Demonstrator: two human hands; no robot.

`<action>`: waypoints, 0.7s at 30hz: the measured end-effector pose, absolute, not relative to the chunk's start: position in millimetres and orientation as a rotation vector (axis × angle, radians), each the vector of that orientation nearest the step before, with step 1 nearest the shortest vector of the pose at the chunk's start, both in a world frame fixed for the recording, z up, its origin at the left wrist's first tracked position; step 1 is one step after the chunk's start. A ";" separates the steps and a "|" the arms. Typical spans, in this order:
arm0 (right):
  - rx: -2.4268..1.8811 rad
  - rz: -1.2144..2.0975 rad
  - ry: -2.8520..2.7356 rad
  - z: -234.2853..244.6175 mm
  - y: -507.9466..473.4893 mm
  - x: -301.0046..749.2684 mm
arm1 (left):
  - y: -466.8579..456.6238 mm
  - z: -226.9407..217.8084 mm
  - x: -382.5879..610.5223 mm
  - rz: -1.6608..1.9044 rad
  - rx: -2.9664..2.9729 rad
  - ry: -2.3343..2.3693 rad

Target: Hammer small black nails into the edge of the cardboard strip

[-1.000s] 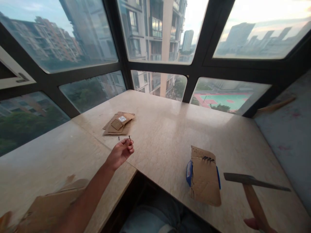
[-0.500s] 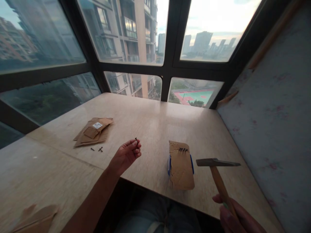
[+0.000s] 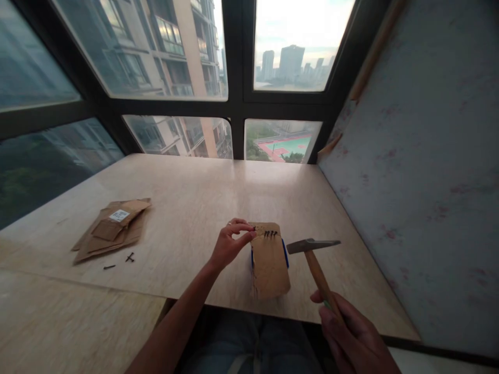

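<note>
My left hand (image 3: 233, 242) pinches a small dark screw (image 3: 254, 228) at the far left corner of a cardboard piece (image 3: 271, 270). Several dark screws (image 3: 270, 234) stand in a row in that cardboard, just right of my fingertips. Beneath the cardboard, blue edges (image 3: 286, 253) of a box show at the sides. My right hand (image 3: 343, 324) is wrapped around the wooden handle of a hammer (image 3: 317, 270). Its metal head hangs to the right of the cardboard, apart from it.
Flattened brown cardboard packets (image 3: 113, 228) with a white label lie on the left of the stone-patterned tabletop (image 3: 187, 192). Several loose screws (image 3: 130, 257) lie in front of them. Windows (image 3: 175, 135) border the far side, and a papered wall (image 3: 409, 208) rises at the right.
My left hand has moved right with the screw, from above the tabletop to the cardboard's far left corner. The hammer stays in my right hand. The view has turned to the right.
</note>
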State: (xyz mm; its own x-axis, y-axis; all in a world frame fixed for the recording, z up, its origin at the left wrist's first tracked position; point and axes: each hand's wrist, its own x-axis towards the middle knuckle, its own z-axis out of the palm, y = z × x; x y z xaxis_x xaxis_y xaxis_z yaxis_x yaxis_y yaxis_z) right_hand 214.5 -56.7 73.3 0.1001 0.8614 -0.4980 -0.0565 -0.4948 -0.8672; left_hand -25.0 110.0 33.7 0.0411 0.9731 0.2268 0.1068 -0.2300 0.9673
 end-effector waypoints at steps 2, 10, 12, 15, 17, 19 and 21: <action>-1.595 1.527 -0.820 69.4 -55.0 215.2 | 116.4 24.3 -18.0 1.295 1.571 1.151; -1.561 1.565 -0.916 59.1 -50.5 218.6 | 127.2 5.5 -13.6 1.295 1.630 1.201; -1.552 1.571 -0.943 58.1 -49.0 218.9 | 128.6 3.8 -13.5 1.288 1.636 1.193; -1.525 1.598 -0.977 57.5 -46.9 218.8 | 130.5 2.1 -13.2 1.265 1.652 1.177; -1.526 1.598 -0.977 58.1 -45.6 218.3 | 131.1 1.8 -13.3 1.252 1.655 1.170; -1.525 1.595 -0.979 59.4 -44.1 217.6 | 131.0 2.4 -13.5 1.236 1.647 1.176; -1.514 1.603 -0.987 60.9 -42.6 216.8 | 130.6 3.8 -14.0 1.212 1.642 1.182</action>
